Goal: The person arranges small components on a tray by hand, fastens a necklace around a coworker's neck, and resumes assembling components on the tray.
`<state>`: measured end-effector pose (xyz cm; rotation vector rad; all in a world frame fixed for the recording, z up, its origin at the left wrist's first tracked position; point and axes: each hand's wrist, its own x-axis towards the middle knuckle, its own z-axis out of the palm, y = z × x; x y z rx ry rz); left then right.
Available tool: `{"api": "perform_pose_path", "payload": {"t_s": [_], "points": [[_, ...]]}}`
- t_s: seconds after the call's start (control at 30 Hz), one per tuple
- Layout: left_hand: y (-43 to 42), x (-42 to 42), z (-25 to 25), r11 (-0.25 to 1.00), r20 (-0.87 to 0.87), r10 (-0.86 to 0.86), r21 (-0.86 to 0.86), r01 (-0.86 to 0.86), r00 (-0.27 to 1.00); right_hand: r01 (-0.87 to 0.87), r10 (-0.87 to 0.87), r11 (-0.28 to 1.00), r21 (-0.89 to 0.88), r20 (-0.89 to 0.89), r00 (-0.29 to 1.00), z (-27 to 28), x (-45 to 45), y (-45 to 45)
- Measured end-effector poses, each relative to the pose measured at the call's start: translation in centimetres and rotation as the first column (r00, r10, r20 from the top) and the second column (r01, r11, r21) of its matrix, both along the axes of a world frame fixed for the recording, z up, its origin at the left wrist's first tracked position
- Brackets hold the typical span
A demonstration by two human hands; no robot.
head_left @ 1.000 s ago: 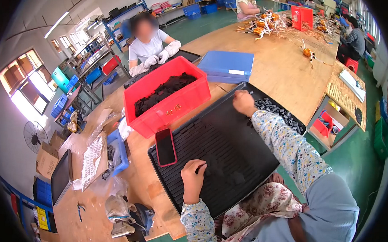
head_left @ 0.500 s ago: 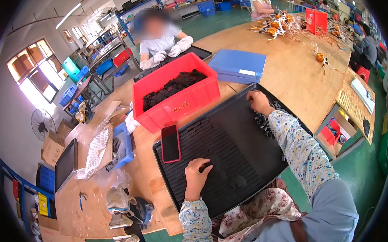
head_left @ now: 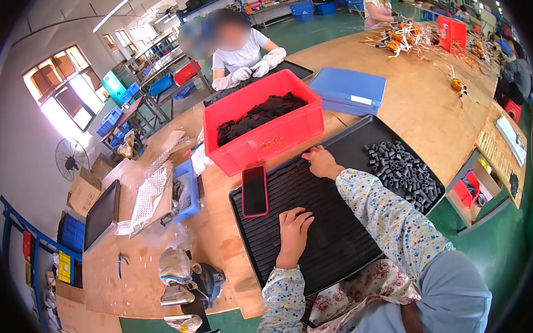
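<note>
A black tray (head_left: 351,130) lies in front of me on the table. Rows of flat black strips (head_left: 261,244) cover its left part, and a pile of short black tubes (head_left: 401,175) fills its right side. My left hand (head_left: 293,237) is curled over the strips, fingertips drawn together; whatever it holds is too dark to make out. Farther back, my right hand (head_left: 323,163) is pinched at the upper end of the rows, and what sits between its fingers is hidden. A phone in a red case (head_left: 254,192) rests on the tray's left edge.
Behind the tray stands a red bin (head_left: 271,143) of black pieces, beside blue folders (head_left: 349,88). Across the table a person in white gloves (head_left: 242,76) works at another tray. Pliers (head_left: 122,265) and a blue crate (head_left: 191,208) are at left.
My right hand has moved left from beside the tubes to the strip rows, uncovering the tube pile. My left hand stays over the strips. The whole view has shifted slightly.
</note>
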<state>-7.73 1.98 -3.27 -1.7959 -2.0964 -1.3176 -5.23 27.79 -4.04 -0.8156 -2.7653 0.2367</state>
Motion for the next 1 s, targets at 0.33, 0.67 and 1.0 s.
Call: {"api": "perform_pose_path", "payload": {"t_s": [0.33,0.67,1.0], "points": [[-0.4,-1.3,0.8,0.998,0.223,-0.007,0.062,-0.007,0.975,-0.063,-0.185,0.913,-0.403,-0.547,0.816,-1.9,6.0,-0.8],[0.1,-0.3,1.4,0.959,0.882,-0.273,0.215,0.186,0.385,-0.022,-0.148,0.969,-0.245,-0.656,0.740,-0.1,8.9,-3.3],[0.4,1.3,2.4,0.981,0.899,-0.163,0.104,0.164,0.406,-0.059,0.024,0.997,-0.059,-0.480,0.877,-1.7,7.7,-3.0]]}}
